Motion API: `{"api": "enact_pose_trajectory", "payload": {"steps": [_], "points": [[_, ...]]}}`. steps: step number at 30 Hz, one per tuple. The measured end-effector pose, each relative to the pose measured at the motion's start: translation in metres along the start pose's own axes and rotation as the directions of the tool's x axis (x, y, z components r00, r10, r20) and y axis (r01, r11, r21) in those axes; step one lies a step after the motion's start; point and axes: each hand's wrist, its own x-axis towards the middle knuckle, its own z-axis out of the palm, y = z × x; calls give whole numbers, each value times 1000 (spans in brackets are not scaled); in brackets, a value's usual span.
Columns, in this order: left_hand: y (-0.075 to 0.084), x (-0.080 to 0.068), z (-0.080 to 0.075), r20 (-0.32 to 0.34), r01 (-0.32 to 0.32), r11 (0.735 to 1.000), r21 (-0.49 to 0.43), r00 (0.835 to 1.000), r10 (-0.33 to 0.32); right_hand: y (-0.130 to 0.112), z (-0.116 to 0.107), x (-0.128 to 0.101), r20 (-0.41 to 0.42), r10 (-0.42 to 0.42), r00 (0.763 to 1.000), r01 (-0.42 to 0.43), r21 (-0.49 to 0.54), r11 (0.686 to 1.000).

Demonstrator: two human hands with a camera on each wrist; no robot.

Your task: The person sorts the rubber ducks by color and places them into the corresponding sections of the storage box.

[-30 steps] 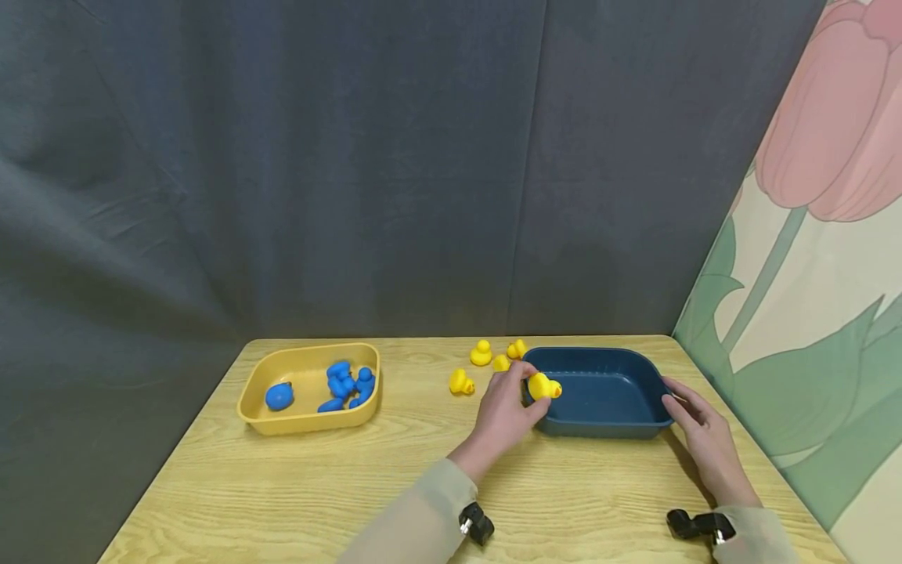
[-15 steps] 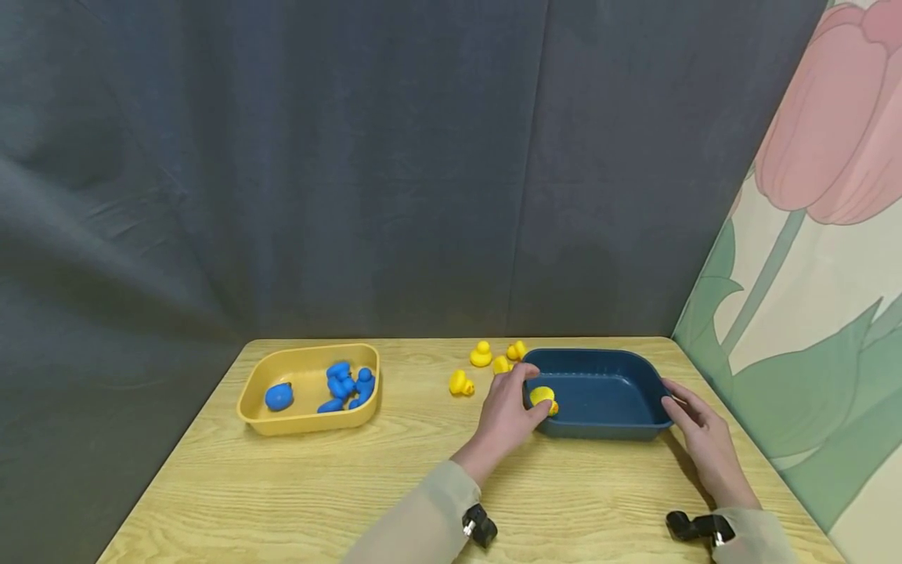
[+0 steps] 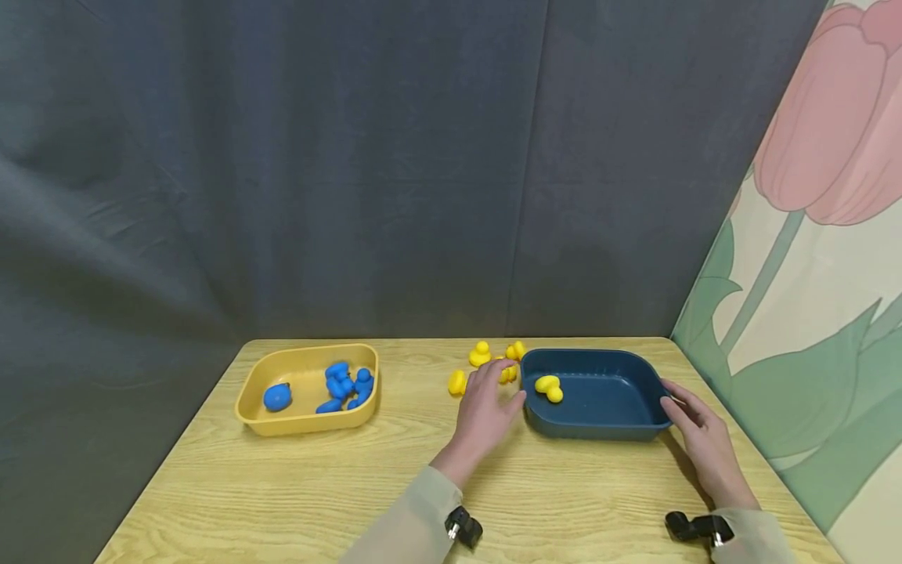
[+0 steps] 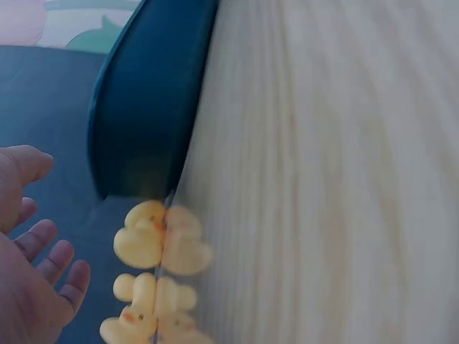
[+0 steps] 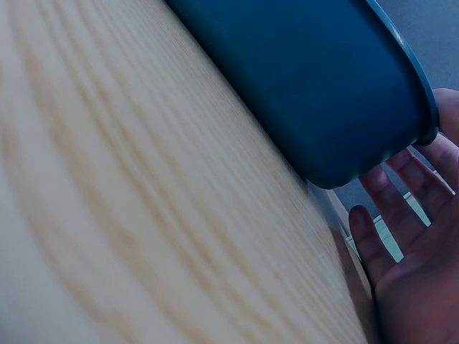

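My left hand (image 3: 482, 415) is empty, its fingers spread, over the table just left of the dark blue tray (image 3: 599, 431). Loose yellow rubber ducks lie beyond and beside its fingers, among them one duck (image 3: 457, 382) to the left and another duck (image 3: 481, 354) at the back. The left wrist view shows a duck (image 4: 140, 236) standing near the tray's end, apart from the fingers. Inside the tray, one yellow duck (image 3: 548, 388) lies at the left end. My right hand (image 3: 712, 446) holds the tray's right end, thumb at the rim and fingers along the outer wall.
A yellow tray (image 3: 310, 423) with several blue rubber ducks (image 3: 341, 382) stands on the left of the wooden table (image 3: 395, 486). A grey curtain (image 3: 395, 172) hangs behind the table, and a flower-painted wall (image 3: 810, 313) rises on the right.
My left hand has let go of the yellow duck, which dropped into the blue tray, and has moved left out over the loose ducks. My right hand stays at the tray.
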Motion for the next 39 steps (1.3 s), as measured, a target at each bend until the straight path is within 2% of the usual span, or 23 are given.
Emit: {"api": "enact_pose_trajectory", "payload": {"steps": [3, 6, 13, 16, 23, 30, 39], "points": [[-6, 0, -11, -52, -6, 999, 34, 999, 8, 0, 0, 1, 0, 2, 1000, -2, -6, 1000], [-14, 0, -20, -89, 24, 999, 44, 996, -20, 1, 1, 1, 0, 10, 1000, -10, -8, 1000], [-33, 2, -36, -109, 127, 992, 14, 986, -125, 1, 1, 0, 9, 19, 1000, -19, -9, 1000], [-40, 2, -41, -116, 141, 990, -15, 983, -141, 0, 0, -2, 11, 19, 1000, -19, -19, 1000], [-55, 1, -42, -107, 142, 990, -13, 984, -143, -2, 0, -2, -1, -5, 1000, 5, -8, 1000], [-63, 1, -40, -55, 180, 982, -51, 982, -182, -1, 0, -1, 6, -15, 1000, 14, 14, 1000], [-70, -1, -37, -45, 156, 988, -11, 987, -157, -1, 0, 1, 0, -6, 1000, 6, 1, 1000]]}}
